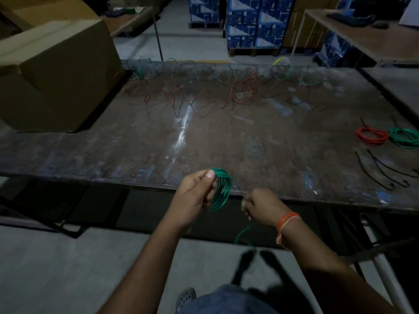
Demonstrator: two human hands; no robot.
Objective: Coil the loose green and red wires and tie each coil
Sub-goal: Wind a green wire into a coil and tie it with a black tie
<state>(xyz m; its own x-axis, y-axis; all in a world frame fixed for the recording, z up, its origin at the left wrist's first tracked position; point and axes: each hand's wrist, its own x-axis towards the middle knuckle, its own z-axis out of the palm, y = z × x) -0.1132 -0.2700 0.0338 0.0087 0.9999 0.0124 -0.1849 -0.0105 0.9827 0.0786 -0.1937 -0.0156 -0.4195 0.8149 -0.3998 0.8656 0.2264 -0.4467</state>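
Dim warehouse floor, stacked blue cartons at the back, and a scuffed, scratched metal table (158, 143) up front. At its near edge the left hand (192, 196) pinches a round green coil (223, 191) of thin glossy wire. The right hand (260, 203) is curled round the wire's loose tail (242, 234), which curves below. Tangled loose wires (204, 94) sprawl along the far side. Finished red coil (371, 135) and green ring (404, 137) lie touching at right, near black ties (383, 171).

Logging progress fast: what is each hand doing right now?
Left hand: grips the green coil, thumb on top.
Right hand: fingers curled, apparently pinching the coil's loose green wire; blurred.
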